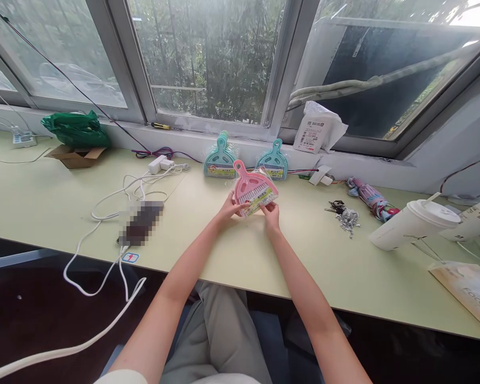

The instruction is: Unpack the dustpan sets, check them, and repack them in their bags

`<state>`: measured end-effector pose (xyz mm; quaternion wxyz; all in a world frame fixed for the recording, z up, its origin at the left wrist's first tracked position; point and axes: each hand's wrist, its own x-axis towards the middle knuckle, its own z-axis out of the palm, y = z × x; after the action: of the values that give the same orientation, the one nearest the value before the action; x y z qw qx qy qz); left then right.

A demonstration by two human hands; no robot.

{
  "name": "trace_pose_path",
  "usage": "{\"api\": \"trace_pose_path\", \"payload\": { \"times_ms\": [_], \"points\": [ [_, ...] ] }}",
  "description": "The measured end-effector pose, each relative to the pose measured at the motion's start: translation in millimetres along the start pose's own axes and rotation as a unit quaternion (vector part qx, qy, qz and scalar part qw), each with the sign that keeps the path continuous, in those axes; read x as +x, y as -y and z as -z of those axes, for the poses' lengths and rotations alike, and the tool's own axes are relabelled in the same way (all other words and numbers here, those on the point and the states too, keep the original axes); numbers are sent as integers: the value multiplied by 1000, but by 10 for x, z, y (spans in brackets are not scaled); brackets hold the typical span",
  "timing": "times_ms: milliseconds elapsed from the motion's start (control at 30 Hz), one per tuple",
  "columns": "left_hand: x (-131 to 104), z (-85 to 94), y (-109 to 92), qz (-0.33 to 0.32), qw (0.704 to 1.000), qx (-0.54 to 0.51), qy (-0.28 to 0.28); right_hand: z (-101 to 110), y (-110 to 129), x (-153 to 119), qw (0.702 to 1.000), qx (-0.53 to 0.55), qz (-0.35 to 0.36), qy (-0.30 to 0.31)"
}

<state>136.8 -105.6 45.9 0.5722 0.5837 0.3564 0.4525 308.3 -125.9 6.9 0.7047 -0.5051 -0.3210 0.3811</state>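
Between my two hands is a pink mini dustpan and brush set [253, 184] in clear wrapping, with a yellow-green label along its lower edge. It is tilted, its looped handle pointing up and to the left. My left hand [228, 207] grips its lower left corner, fingers across the front. At the lower right edge, my right hand [271, 215] pinches the pack between thumb and fingers. Just behind stand turquoise dustpan sets of the same shape: a stack [220, 157] on the left and another turquoise set [278, 159], partly hidden by the pink one, on the right.
Left on the table lie white cables [104, 208], a blurred phone [144, 223] and a cardboard box [75, 156] under a green bag [77, 129]. Keys [344, 214], a folded umbrella [370, 198] and a white cup [414, 225] are on the right. A tissue pack [314, 130] sits on the sill.
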Motion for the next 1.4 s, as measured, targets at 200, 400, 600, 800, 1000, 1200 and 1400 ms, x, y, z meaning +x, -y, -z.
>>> {"api": "trace_pose_path", "payload": {
  "times_ms": [200,400,600,800,1000,1200,1400],
  "points": [
    [-17,-10,-8,-27,1000,4,-2,-8,116,-78,999,39,22,-5],
    [45,85,15,-8,1000,-1,-27,62,198,-64,993,84,-36,79],
    [160,371,124,51,991,13,-122,147,267,-25,990,72,-62,106],
    [224,542,172,67,964,-64,-250,183,332,-16,986,63,-88,124],
    [156,984,115,14,861,-220,-457,362,343,77,993,101,-56,34],
    [136,845,137,103,922,-266,-263,386,264,81,991,121,-48,15],
    [112,168,202,86,986,-141,28,158,185,-61,988,79,-88,95]
  ]
}}
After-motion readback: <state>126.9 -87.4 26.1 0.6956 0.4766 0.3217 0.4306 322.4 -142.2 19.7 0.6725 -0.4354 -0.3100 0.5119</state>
